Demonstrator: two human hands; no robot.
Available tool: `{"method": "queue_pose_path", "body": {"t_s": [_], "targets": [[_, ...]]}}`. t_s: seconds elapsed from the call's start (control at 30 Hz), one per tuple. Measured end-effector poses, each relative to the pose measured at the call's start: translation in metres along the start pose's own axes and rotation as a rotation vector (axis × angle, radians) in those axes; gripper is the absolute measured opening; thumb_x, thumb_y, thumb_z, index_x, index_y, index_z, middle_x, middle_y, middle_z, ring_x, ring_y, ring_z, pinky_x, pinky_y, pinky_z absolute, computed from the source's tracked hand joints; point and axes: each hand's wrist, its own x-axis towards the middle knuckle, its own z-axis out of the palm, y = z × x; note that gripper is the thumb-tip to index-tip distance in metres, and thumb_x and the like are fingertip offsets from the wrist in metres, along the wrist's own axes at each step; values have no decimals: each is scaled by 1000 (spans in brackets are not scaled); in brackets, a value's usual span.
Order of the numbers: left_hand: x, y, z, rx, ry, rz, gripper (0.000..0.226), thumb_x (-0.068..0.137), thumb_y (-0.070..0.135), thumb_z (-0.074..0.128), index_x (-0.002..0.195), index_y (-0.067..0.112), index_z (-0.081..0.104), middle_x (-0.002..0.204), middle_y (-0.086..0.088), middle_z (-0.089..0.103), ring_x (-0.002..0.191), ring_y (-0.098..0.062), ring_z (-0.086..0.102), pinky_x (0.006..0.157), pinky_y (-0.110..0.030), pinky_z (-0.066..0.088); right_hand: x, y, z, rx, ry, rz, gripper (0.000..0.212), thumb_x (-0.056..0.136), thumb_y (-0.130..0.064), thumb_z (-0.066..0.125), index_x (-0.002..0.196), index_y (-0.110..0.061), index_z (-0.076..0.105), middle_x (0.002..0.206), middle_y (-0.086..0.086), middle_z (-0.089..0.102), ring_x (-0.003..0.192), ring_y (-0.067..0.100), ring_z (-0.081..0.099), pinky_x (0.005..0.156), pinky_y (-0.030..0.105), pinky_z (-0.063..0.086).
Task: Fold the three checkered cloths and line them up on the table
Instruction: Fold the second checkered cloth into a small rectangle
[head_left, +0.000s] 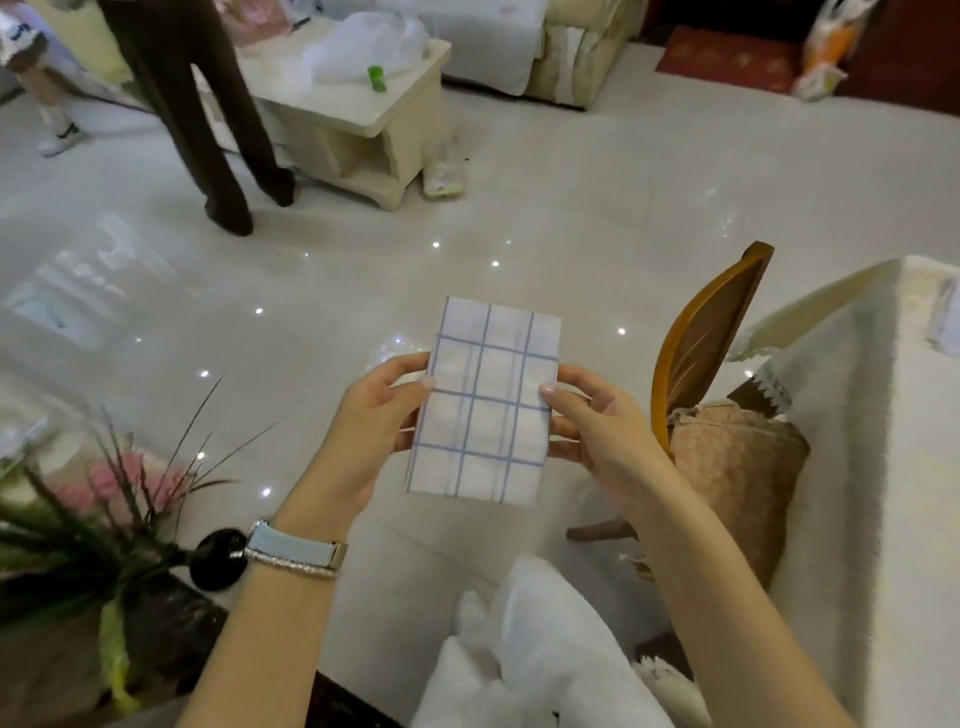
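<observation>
A white cloth with a blue check pattern (483, 400), folded into a narrow rectangle, is held up in the air over the floor. My left hand (369, 431) grips its left edge, thumb on the front. My right hand (592, 421) grips its right edge the same way. The table (893, 467), covered with a white lace-edged cloth, stands at the right. A small pale folded item (943, 317) lies at the table's far right edge; whether it is another checkered cloth I cannot tell. No other checkered cloth shows clearly.
A wooden chair (701, 343) with a pink cushion stands against the table. A dark vase with flowers (104, 514) sits at the lower left. A person in dark trousers (208, 119) stands by a low cream table (353, 104). White fabric (540, 649) lies below my arms.
</observation>
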Motion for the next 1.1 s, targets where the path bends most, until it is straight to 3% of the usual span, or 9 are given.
{"method": "queue_pose_path", "body": {"t_s": [0.1,0.23,0.4,0.83,1.1], "targets": [[49,17,-3,22,-53,-4,23,98,17,54,114,27,67,95,-2,76,78,-14,69,67,-27,54,33,-13,-1,53,77,-6,24,98,-18,54,121,-18,62,106,5,75,95,26,73,78,36,59],[120,36,6,65,-133,-18,23,98,18,54,116,27,66,103,-7,75,84,-19,68,78,-37,54,82,-31,-17,108,146,-19,26,98,-16,55,123,-17,62,106,6,75,93,25,73,75,35,57],[218,65,38,108,-233,-18,26,98,18,54,121,24,64,106,-6,74,84,-17,68,79,-35,54,148,-59,-52,172,265,-38,27,97,-17,57,124,-17,62,106,7,75,93,26,72,76,37,58],[410,157,193,238,-607,-27,24,99,18,51,118,23,65,102,-2,75,82,-12,70,63,-23,54,246,-148,-175,323,613,-84,24,97,-17,56,120,-18,63,106,6,75,93,24,73,72,30,59],[520,197,318,333,-867,4,23,99,18,52,117,25,65,96,0,76,79,-11,69,66,-26,53,301,-189,-263,380,865,-157,24,97,-19,57,120,-18,63,104,7,75,87,22,72,70,29,58]]}}
